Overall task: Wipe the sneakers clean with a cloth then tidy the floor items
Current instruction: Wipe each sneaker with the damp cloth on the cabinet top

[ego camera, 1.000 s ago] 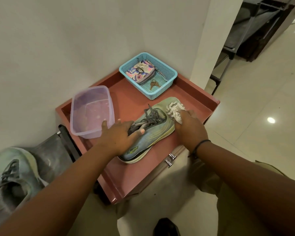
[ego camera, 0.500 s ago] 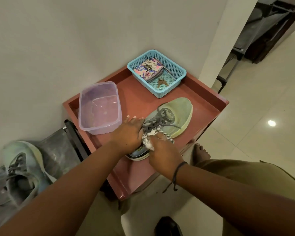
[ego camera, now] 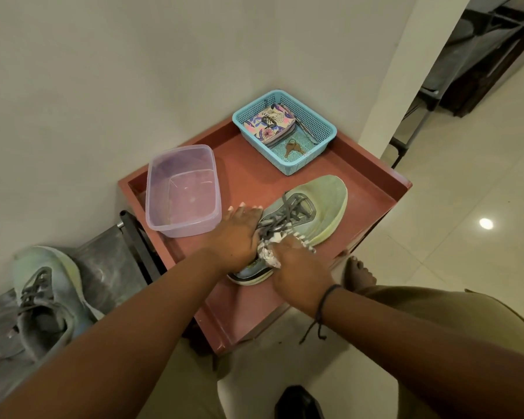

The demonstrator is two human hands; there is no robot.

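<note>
A pale green sneaker (ego camera: 318,207) with grey laces lies on the red table (ego camera: 366,182), toe pointing away from me. My left hand (ego camera: 239,234) presses down on its heel and collar, holding it still. My right hand (ego camera: 297,267) grips a crumpled white patterned cloth (ego camera: 270,252) against the shoe's near side by the laces. The second sneaker (ego camera: 46,297) of the pair rests at the far left on a grey surface.
A clear plastic tub (ego camera: 182,192) stands at the table's left. A blue basket (ego camera: 285,131) with a patterned wallet and keys sits at the back corner. My bare foot (ego camera: 359,273) shows beside the table. A dark object (ego camera: 298,402) lies on the tiled floor below.
My right hand has carried the cloth from the sneaker's toe back to its near side by the heel. The left hand keeps holding the shoe.
</note>
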